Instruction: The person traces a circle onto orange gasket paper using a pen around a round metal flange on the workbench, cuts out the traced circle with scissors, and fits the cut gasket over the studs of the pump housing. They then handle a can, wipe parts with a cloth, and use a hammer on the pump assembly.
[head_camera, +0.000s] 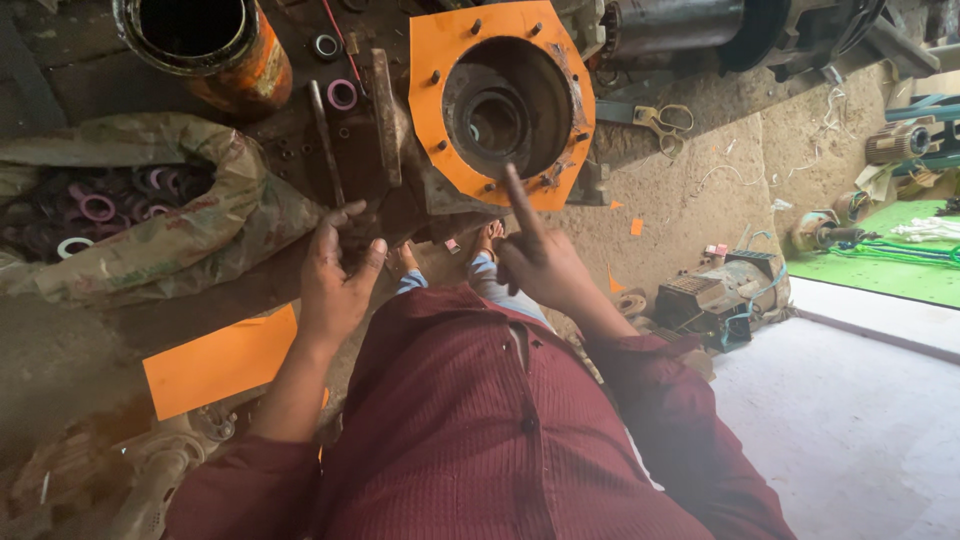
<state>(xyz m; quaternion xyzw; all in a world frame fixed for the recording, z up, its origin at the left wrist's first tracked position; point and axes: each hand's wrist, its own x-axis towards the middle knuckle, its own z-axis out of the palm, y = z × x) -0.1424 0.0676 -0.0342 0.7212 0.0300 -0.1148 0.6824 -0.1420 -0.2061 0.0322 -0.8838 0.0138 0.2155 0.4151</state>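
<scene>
Hands work at a rusty machine housing (400, 150): left hand (335, 275) grips its lower edge, fingers curled; right hand (540, 260) holds nothing, forefinger pressing the orange gasket (430, 75) around the round opening.

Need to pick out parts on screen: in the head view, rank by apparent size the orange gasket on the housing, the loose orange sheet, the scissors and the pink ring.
1. orange gasket and loose orange sheet: look alike, unranked
2. scissors
3. pink ring
</scene>
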